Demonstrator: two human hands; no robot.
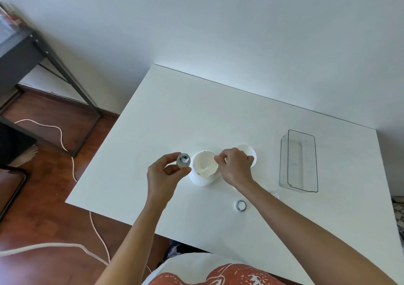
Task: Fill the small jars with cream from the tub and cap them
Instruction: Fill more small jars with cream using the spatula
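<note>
The open white cream tub stands on the white table and serves as the landmark. Just left of it, the left hand pinches a small jar between thumb and fingers, mouth up, with some white cream inside. Over the tub's right rim the right hand has its grip pinched on a thin white spatula dipped in the cream. The tub's white lid lies right of the tub, behind that hand. A small jar cap lies nearer the person, and a clear rectangular bin sits far right.

A home room: wooden floor, a white table against a plain wall, a loose cord.
</note>
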